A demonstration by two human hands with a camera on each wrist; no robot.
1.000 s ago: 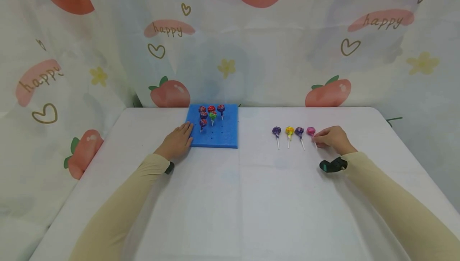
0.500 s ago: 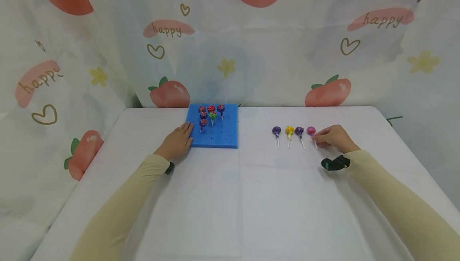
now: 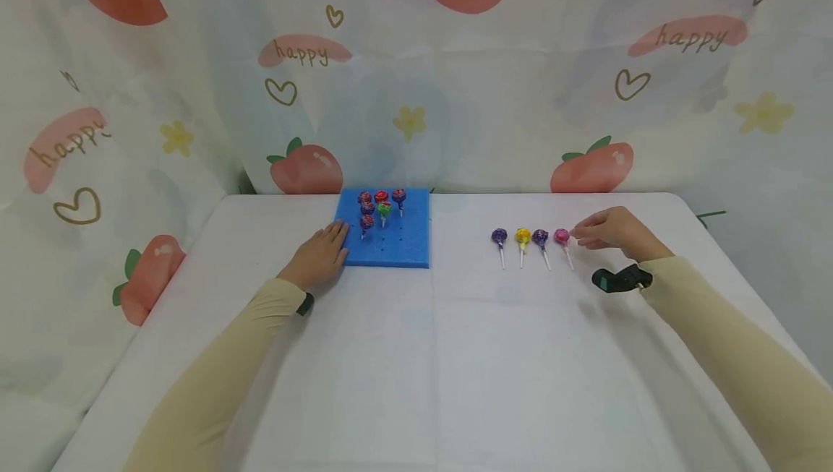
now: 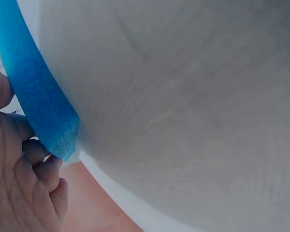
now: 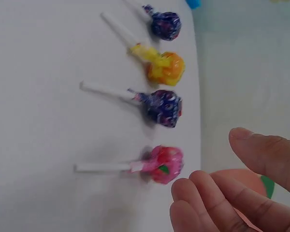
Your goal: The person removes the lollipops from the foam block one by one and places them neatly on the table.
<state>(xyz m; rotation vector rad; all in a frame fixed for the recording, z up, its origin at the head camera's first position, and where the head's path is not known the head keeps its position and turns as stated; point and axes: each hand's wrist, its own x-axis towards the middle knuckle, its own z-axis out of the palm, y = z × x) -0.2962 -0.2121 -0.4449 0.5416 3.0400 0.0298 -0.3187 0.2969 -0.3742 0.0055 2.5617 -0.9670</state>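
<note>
My left hand [image 3: 317,255] rests against the left edge of a blue foam board [image 3: 416,241], its fingertips at the foam's side [image 4: 43,92]. Several lollipops, among them a green one [image 3: 384,209] and a red one [image 3: 381,196], stand upright in the board's holes. On the right, my right hand [image 3: 618,230] hovers just beside a pink lollipop [image 3: 562,236], holding nothing. The right wrist view shows its thumb apart from the fingers, near the pink wrapper [image 5: 165,164]. That lollipop lies flat on the table.
Left of the pink lollipop lie a purple lollipop [image 3: 541,238], a yellow lollipop [image 3: 523,236] and another purple lollipop [image 3: 499,236] in a row. A white cloth covers the table [image 3: 455,371]. A printed curtain [image 3: 481,96] hangs behind its back edge.
My right hand has let go of the pink lollipop's stick and drawn up and slightly to the right. The lollipop stays on the table. The left hand has kept its place at the board.
</note>
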